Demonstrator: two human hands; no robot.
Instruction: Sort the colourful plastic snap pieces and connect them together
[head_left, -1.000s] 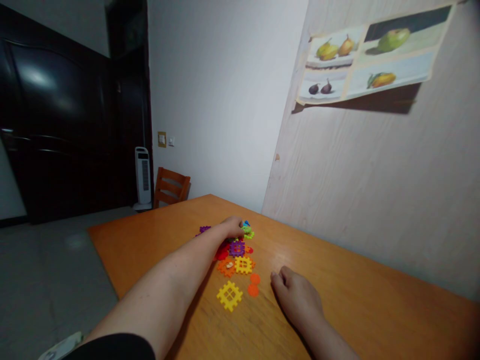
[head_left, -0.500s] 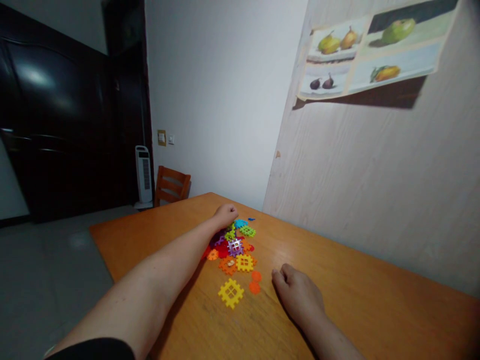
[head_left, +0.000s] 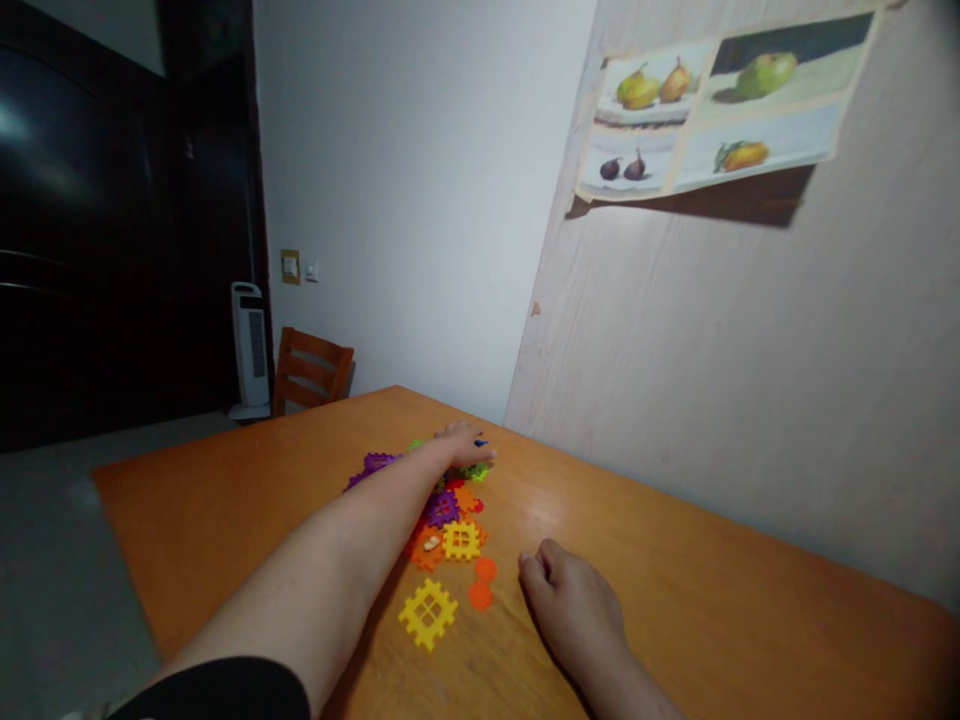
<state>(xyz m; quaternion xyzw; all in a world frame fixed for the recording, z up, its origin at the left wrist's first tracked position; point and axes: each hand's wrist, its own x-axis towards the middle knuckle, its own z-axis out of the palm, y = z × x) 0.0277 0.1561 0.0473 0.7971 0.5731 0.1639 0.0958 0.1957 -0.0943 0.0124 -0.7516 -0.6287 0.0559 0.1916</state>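
Left hand (head_left: 461, 443): hovering or resting, fingers wide; contact unclear. Right hand (head_left: 574, 610): resting curled, nothing showing in it. Green piece (head_left: 477, 471): lying just by the left thumb, partly hidden; seemingly light, stiff, smooth plastic, toothed-looking rim inviting a pinch.

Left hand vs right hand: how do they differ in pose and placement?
Left hand is opened out; right hand is curled. Left hand is over the far green pieces; right hand lies nearer the camera, on the table, apart from the pieces. Both are bare.
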